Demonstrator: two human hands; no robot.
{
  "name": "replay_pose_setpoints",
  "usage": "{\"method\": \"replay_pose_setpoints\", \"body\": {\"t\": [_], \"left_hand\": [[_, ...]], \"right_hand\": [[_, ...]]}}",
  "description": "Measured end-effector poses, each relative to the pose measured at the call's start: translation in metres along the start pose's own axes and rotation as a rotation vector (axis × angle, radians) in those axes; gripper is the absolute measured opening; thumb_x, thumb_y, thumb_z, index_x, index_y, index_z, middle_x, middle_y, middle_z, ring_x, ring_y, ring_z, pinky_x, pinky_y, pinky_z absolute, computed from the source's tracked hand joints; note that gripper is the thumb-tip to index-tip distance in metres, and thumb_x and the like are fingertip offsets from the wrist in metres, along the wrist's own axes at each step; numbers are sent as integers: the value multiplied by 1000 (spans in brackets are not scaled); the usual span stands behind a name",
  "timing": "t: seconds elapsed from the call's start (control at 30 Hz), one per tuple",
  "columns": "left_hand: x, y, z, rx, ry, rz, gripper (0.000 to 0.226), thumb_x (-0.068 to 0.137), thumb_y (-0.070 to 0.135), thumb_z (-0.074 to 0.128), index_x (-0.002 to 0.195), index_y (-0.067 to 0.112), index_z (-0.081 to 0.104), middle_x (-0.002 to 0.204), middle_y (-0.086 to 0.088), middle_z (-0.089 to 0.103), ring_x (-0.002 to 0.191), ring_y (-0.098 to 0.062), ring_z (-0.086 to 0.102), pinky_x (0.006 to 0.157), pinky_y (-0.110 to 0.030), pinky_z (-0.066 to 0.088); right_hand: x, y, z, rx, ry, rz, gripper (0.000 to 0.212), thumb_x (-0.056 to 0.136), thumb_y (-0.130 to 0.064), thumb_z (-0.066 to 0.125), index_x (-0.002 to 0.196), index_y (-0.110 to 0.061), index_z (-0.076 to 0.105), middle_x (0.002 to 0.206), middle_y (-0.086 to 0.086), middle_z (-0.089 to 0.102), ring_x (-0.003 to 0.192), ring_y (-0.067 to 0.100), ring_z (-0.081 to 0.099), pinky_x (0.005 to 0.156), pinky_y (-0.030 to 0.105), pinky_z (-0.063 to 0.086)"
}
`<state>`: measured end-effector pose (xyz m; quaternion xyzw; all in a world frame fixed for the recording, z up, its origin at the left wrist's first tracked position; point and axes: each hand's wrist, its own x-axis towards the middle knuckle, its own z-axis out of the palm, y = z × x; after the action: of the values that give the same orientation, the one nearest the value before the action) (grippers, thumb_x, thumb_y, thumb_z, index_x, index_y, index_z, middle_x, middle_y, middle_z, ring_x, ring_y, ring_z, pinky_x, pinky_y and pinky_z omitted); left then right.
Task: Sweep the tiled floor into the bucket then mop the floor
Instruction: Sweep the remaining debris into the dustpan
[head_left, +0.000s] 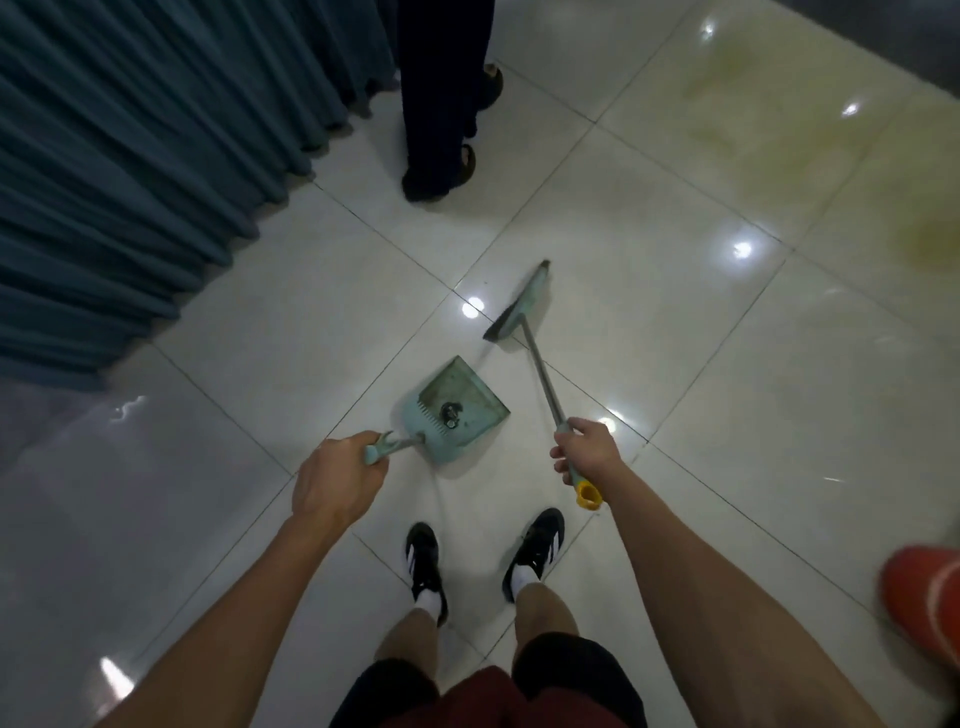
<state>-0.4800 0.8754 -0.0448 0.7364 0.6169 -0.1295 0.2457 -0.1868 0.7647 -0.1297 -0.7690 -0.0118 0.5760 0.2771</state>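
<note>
1. The left hand is closed in a full fist round the pale teal plastic grip of the dustpan, knuckles up, thumb wrapped over the forked end of the handle.
2. The right hand is curled tight round the upper part of the broom, just above its yellow end cap, which sticks out below the palm.
3. The broom's shaft is a thin, smooth grey metal tube running forward from the right hand to a flat teal head with a dark bristle edge; the head is blurred, and whether it touches the floor cannot be told.
4. The dustpan is a shallow, squarish scoop with a toothed comb ridge near the handle and a scuffed, grimy inner face. It sits low over the tiles between the two hands, its open lip facing the broom head.
5. Inside the pan lies a small dark clump of debris, close to the comb teeth.
6. The floor is of large glossy off-white tiles with thin dark grout lines and bright light reflections.
7. A rounded red object shows at the right edge, partly cut off.
8. Pleated blue-green curtains hang at the left, hems on the tiles.
</note>
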Motion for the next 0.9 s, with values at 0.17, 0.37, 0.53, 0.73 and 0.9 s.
{"method": "replay_pose_setpoints", "body": {"t": [0.17,0.37,0.53,0.73,0.9], "left_hand": [[37,-13,-10,47,-62,159,15,94,39,59,90,29,70,73,1,66,69,-27,66,64,-36,58],[61,-24,-21,213,-166,460,14,93,32,58,98,30,71,82,-4,70,72,-29,66,63,-31,54],[59,-35,-15,252,-185,573,17,94,31,58,104,27,71,83,-3,69,69,-24,64,61,-30,53],[42,-34,-1,296,-189,631,17,94,32,59,106,28,71,79,-1,67,65,-21,63,56,-27,52],[19,-27,12,324,-184,653,22,96,33,60,115,29,71,81,0,68,66,-19,63,55,-25,48]], "right_hand": [[-22,57,1,-357,160,40,32,103,-20,41,122,-4,60,107,21,67,75,29,60,69,43,60],[-72,111,42,-421,231,181,33,103,-15,37,130,-2,53,103,16,60,73,27,57,55,34,51],[-94,144,70,-409,256,281,35,103,-11,37,133,1,50,108,16,57,84,31,56,78,41,57],[-128,189,81,-361,266,347,28,103,-11,37,124,-1,53,83,10,51,64,28,59,49,36,53],[-158,242,85,-335,284,356,33,103,-13,35,127,-1,54,111,20,64,77,30,61,64,36,57]]}}
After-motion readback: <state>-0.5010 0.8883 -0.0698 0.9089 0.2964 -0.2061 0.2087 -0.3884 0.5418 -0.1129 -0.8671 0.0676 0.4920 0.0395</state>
